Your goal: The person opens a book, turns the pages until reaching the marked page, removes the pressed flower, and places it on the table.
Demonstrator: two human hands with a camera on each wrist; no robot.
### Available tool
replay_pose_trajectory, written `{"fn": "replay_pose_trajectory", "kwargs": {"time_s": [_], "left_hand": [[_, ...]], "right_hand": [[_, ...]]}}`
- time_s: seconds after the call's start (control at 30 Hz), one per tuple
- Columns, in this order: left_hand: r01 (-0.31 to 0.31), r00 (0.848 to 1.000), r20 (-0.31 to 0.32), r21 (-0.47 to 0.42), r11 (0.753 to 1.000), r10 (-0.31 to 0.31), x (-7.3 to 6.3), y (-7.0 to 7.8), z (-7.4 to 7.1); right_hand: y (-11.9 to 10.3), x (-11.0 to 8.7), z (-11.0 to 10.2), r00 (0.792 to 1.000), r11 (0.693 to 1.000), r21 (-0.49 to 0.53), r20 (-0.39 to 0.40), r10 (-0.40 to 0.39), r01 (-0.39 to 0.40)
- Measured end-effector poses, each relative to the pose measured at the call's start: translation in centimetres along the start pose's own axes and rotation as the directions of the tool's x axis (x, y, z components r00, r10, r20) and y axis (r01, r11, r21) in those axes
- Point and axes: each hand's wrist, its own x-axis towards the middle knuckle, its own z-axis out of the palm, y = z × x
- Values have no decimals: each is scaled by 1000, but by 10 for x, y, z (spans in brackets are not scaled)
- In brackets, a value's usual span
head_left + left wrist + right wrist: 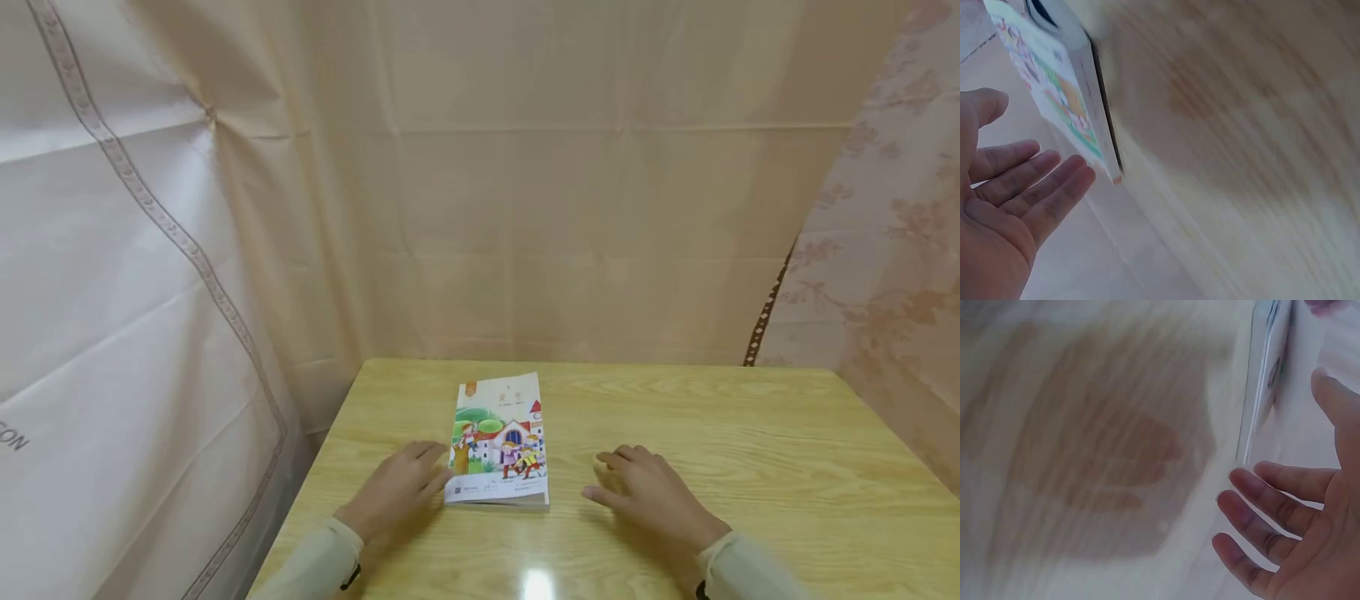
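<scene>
A paperback book [498, 442] with a colourful cartoon cover lies face up on the wooden table, its lower cover edge lifted slightly off the pages. My left hand [401, 483] is at the book's left side, fingertips right at its edge. In the left wrist view the left hand [1016, 187] has its fingers extended beside the spine of the book [1066, 81]. To the right of the book, a gap away, my right hand [648, 496] hovers over the table with relaxed fingers. The right wrist view shows the right hand [1297, 519] holding nothing, near the book's page edge [1260, 381].
The table [750, 450] has a glossy light wood-grain top with a bright reflection near its front. Behind it hangs a beige curtain [562, 208]. A pale cloth [112, 333] hangs on the left and a floral cloth [885, 275] on the right.
</scene>
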Motion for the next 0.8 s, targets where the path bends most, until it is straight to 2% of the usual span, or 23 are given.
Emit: {"fn": "replay_pose_trajectory", "kwargs": {"time_s": [0.23, 0.43, 0.6, 0.8], "left_hand": [[-51, 999, 18, -7, 999, 52, 2, 11, 13], [-83, 996, 36, 9, 996, 83, 2, 19, 21], [-145, 989, 44, 18, 989, 144, 0, 22, 25], [-170, 985, 49, 61, 984, 168, -1, 22, 26]], "right_hand": [[-21, 0, 14, 1000, 998, 67, 26, 5, -7], [-30, 2, 24, 996, 993, 76, 0, -88, 87], [-35, 3, 31, 992, 987, 104, 7, -126, 125], [-41, 7, 39, 985, 978, 119, -5, -174, 173]]}}
